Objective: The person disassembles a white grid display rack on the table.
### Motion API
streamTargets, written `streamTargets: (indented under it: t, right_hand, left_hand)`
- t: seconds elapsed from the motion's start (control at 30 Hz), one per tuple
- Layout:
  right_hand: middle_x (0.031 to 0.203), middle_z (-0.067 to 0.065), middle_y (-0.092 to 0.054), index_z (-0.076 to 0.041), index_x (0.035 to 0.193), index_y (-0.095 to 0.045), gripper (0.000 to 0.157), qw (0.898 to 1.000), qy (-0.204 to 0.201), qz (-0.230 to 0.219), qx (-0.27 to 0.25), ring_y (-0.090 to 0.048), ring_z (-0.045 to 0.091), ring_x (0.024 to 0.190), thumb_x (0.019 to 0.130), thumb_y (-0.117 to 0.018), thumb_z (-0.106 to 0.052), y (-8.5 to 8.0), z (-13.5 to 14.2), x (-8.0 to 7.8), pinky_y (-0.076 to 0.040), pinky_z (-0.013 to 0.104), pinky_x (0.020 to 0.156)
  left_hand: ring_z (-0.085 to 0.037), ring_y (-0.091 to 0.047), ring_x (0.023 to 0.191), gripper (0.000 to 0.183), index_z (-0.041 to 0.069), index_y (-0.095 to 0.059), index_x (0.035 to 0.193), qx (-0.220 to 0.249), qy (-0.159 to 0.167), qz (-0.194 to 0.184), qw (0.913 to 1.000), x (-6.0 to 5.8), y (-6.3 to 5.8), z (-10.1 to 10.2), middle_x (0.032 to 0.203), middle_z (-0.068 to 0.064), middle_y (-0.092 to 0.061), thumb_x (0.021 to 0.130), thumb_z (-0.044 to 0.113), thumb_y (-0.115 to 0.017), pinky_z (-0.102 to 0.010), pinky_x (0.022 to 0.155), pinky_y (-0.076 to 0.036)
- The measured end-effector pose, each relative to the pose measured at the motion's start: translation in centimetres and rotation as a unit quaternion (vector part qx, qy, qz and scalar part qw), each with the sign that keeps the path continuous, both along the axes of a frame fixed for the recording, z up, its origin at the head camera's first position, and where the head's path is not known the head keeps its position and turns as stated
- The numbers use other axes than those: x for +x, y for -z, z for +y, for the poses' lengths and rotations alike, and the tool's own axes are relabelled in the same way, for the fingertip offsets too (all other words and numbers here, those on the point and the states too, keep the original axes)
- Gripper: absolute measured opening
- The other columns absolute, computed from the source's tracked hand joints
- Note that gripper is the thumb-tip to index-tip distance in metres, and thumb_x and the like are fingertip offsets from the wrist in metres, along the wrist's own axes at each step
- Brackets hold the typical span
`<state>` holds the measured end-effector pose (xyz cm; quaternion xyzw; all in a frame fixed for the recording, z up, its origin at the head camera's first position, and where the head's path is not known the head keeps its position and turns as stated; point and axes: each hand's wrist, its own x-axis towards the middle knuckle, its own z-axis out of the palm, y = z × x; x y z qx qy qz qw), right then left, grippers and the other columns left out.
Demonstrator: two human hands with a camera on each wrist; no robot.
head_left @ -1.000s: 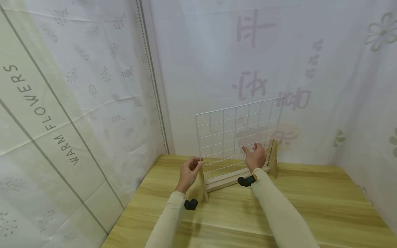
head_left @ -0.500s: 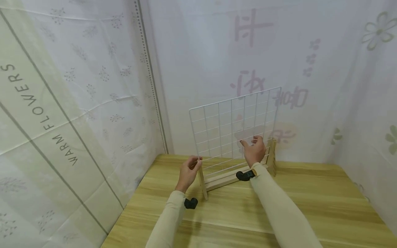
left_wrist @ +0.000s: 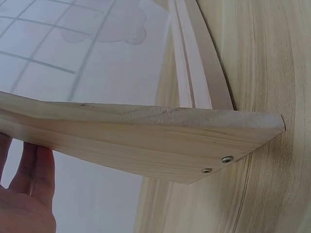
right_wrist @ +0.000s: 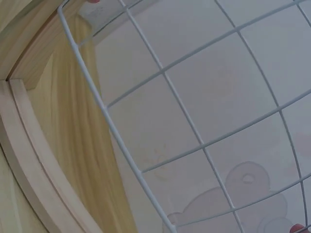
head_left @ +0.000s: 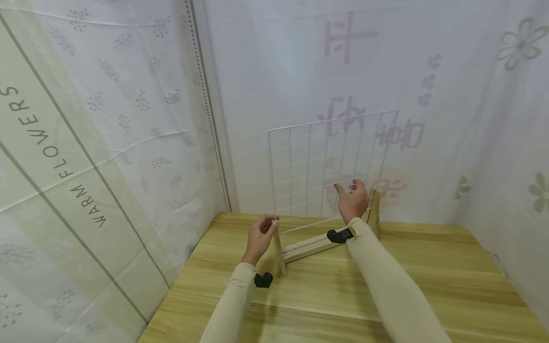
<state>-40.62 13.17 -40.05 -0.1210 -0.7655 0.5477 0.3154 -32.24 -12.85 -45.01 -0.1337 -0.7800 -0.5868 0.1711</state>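
A white wire grid panel (head_left: 310,125) stands tilted above a light wooden stand (head_left: 306,248). My right hand (head_left: 353,202) grips the panel's wires near its lower right part. The lower edge wire (right_wrist: 121,141) is raised off the grooved rail (right_wrist: 41,160), with a gap between them in the right wrist view. At the stand's left upright, my left hand (head_left: 259,238) pinches the top, right where the panel's left edge passes. Seen from the left wrist, two screws mark the outer face of this side board (left_wrist: 146,143), and the fingers (left_wrist: 41,179) reach behind it.
The stand rests on a wood-grain table (head_left: 317,305). Printed white curtains (head_left: 266,71) hang close behind the table and along its left side. A black wrist camera (head_left: 340,236) sits on the right wrist, another (head_left: 263,280) on the left.
The wire grid panel has risen out of the stand's grooved rail, its top edge now higher. My right hand has moved up with it, while the left stays at the left upright.
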Motion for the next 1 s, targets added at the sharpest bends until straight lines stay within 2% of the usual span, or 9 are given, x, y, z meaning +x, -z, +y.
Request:
streamTargets:
  t: [0.2,0.33,0.5,0.8,0.87,1.0]
  right_hand:
    - [0.122,0.018,-0.062,-0.002,0.135,-0.055,0.059,1.0,0.003,0.006,-0.02,-0.056,0.038,0.111,0.09,-0.075,-0.034,-0.7,0.0,-0.1,-0.042,0.053,0.102]
    - [0.122,0.018,-0.061,-0.002,0.135,-0.054,0.059,1.0,-0.002,0.015,-0.012,-0.057,0.037,0.107,0.09,-0.075,-0.035,-1.6,-0.1,0.1,-0.043,0.053,0.099]
    - [0.123,0.019,-0.061,-0.002,0.135,-0.053,0.059,0.999,-0.01,0.034,0.001,-0.058,0.037,0.105,0.091,-0.075,-0.035,-2.7,-0.4,0.2,-0.043,0.053,0.099]
    - [0.117,0.019,-0.064,-0.001,0.131,-0.057,0.059,0.999,0.001,0.043,0.007,-0.058,0.039,0.109,0.089,-0.076,-0.037,-3.4,-0.1,0.4,-0.042,0.054,0.1]
    - [0.118,0.019,-0.064,-0.002,0.132,-0.057,0.058,0.999,0.006,0.04,0.012,-0.058,0.04,0.108,0.09,-0.076,-0.038,-3.4,0.0,0.3,-0.041,0.054,0.101]
    - [0.119,0.02,-0.064,-0.003,0.133,-0.056,0.058,0.999,0.009,0.042,0.02,-0.059,0.04,0.104,0.091,-0.075,-0.038,-3.7,0.1,0.4,-0.041,0.055,0.102]
  left_hand:
    - [-0.042,-0.063,0.121,0.023,-0.003,-0.066,0.12,0.004,-0.01,-0.006,0.9999,-1.7,2.2,-0.2,0.126,-0.022,-0.068,0.101,0.009,-0.06,-0.056,0.105,-0.05]
    - [-0.037,-0.065,0.121,0.023,0.004,-0.068,0.119,0.008,-0.004,-0.005,1.0,-2.0,2.6,-0.6,0.125,-0.017,-0.07,0.1,0.015,-0.063,-0.052,0.105,-0.052]
    - [-0.034,-0.065,0.122,0.021,0.009,-0.069,0.118,0.008,0.0,-0.002,1.0,-2.1,2.6,-0.9,0.126,-0.014,-0.07,0.1,0.02,-0.063,-0.051,0.106,-0.051]
    - [-0.04,-0.062,0.124,0.025,-0.001,-0.066,0.122,0.021,0.002,-0.012,0.9997,-2.0,2.5,-1.0,0.13,-0.022,-0.067,0.101,0.013,-0.06,-0.055,0.108,-0.048]
    - [-0.041,-0.061,0.125,0.026,-0.003,-0.065,0.122,0.013,0.004,-0.015,0.9998,-1.7,2.1,-0.9,0.131,-0.024,-0.065,0.102,0.011,-0.059,-0.055,0.108,-0.048]
    - [-0.041,-0.061,0.126,0.026,-0.004,-0.065,0.122,0.001,0.017,-0.017,0.9997,-0.4,0.5,-0.6,0.131,-0.024,-0.065,0.102,0.011,-0.059,-0.054,0.108,-0.049]
